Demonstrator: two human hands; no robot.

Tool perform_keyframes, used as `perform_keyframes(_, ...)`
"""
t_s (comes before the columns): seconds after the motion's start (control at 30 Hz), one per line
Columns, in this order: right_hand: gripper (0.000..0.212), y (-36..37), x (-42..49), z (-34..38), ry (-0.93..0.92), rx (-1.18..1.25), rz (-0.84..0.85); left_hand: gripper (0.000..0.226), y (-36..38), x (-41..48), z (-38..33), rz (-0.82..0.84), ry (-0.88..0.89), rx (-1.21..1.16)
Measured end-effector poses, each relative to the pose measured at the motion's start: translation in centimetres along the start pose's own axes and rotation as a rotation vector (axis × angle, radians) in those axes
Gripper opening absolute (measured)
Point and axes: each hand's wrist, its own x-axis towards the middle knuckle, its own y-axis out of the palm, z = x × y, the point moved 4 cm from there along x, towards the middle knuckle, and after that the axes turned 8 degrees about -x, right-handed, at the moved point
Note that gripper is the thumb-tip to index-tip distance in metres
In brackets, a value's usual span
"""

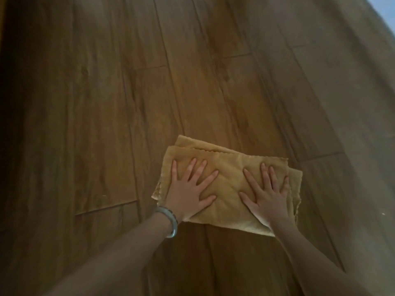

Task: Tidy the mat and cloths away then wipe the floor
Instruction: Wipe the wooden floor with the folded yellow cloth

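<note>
A folded yellow cloth (229,165) lies flat on the wooden plank floor (149,92), low and right of centre. My left hand (190,189) presses on the cloth's left half with fingers spread and straight. My right hand (267,193) presses on its right half, fingers also spread flat. Both arms reach in from the bottom edge. A pale bangle (171,223) sits on my left wrist. No mat is in view.
Brown floorboards run away from me across the whole view. A dark edge (3,103) borders the far left, and a sliver of bright light (384,9) shows at the top right corner.
</note>
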Motion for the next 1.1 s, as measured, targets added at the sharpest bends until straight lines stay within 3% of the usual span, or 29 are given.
perform_keyframes(0.43,0.070,-3.6,14.1,-4.4,-0.101,-0.039,-0.023,0.066,-2.6,11.7,1.2,-0.091,-0.109,0.041)
perform_keyframes(0.87,0.067,-2.4,10.4,-6.3,-0.176,-0.013,-0.048,0.067,-1.1,8.9,-2.3,-0.111,-0.103,-0.039)
perform_keyframes(1.1,0.068,-5.8,22.5,-5.0,-0.232,-0.074,-0.061,0.064,-3.6,15.9,1.5,-0.147,-0.274,-0.039)
